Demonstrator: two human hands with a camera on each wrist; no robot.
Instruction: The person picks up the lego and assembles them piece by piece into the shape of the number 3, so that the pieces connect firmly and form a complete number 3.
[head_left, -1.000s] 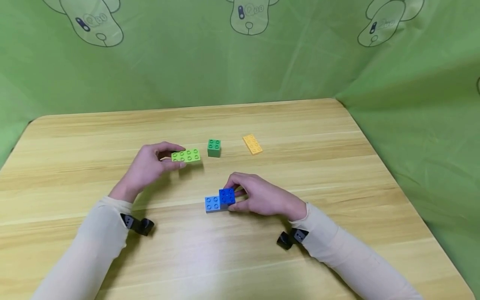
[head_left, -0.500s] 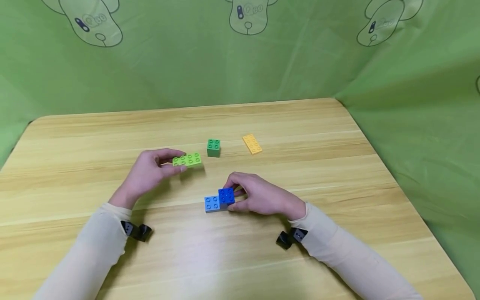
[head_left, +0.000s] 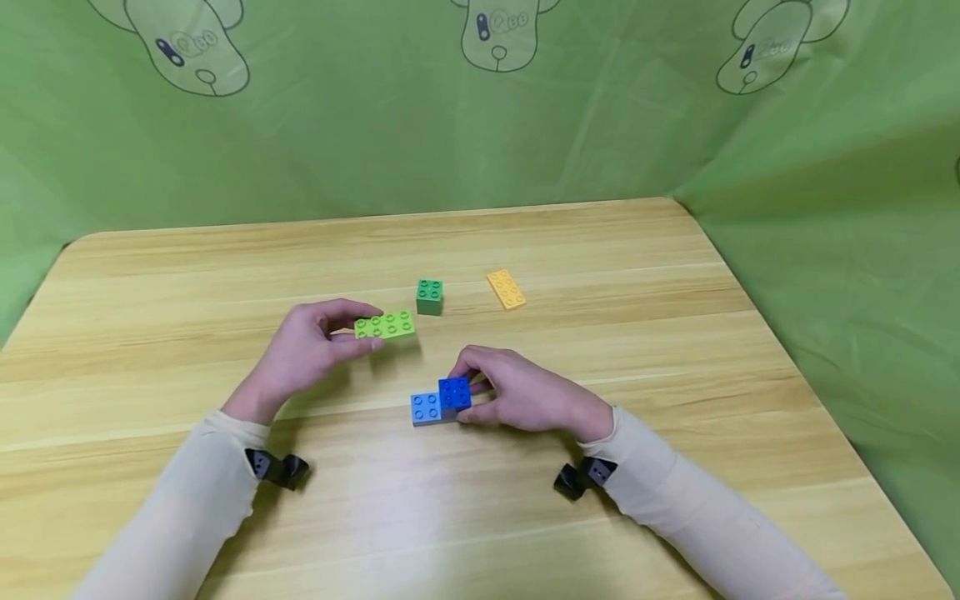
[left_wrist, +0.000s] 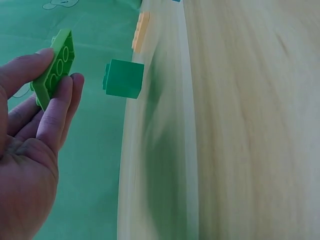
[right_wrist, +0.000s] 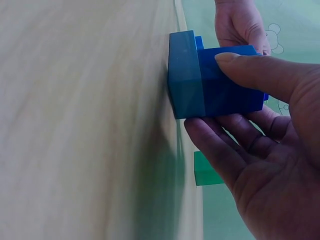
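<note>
Step in hand: the blue stack is steadied on the near desk by the right hand, fingers curled around it.
Carried piece: a lime plate is pinched by the left hand, held off the desk, left of and beyond the stack.
Next move, judged: studs need aligning over the stack.
Look: dark blue brick on pale blue brick.
Far: green cube, yellow plate.

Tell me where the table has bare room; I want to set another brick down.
Bare wood runs along the table near edge between the sleeves, past the yellow brick rightward, and behind the green cube. The centre, around both hands, is crowded.
</note>
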